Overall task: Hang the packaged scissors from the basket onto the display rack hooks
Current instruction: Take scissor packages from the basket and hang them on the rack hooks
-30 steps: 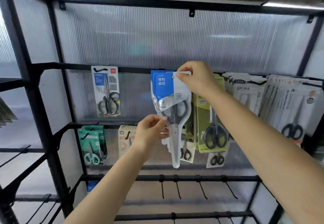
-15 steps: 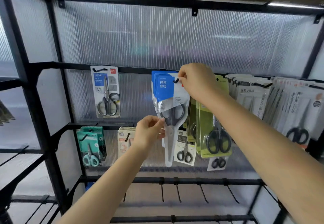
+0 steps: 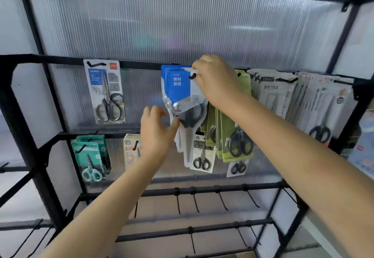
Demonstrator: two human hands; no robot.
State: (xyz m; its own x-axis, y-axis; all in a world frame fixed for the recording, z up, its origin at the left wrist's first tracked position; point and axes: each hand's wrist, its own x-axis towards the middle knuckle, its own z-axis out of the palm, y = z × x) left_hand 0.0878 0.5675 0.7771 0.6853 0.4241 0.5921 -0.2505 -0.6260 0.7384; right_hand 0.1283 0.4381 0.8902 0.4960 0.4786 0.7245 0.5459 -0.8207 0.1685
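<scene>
Packaged scissors [image 3: 183, 104] with a blue-and-white card hang at the middle of the display rack [image 3: 50, 136], the card's top hole at the tip of a black hook [image 3: 191, 76] on the upper bar. The right hand [image 3: 217, 80] pinches the card's top right corner by that hook. The left hand [image 3: 156, 134] is lower and left, fingers loosely spread; its thumb seems to touch the pack's left edge, though blur makes this uncertain. Left of it hangs a grey-handled pack [image 3: 105, 92]; to the right hang green packs [image 3: 232, 134] and, farther right, grey packs [image 3: 299, 104]. Teal scissors [image 3: 91, 158] hang on the lower left bar.
</scene>
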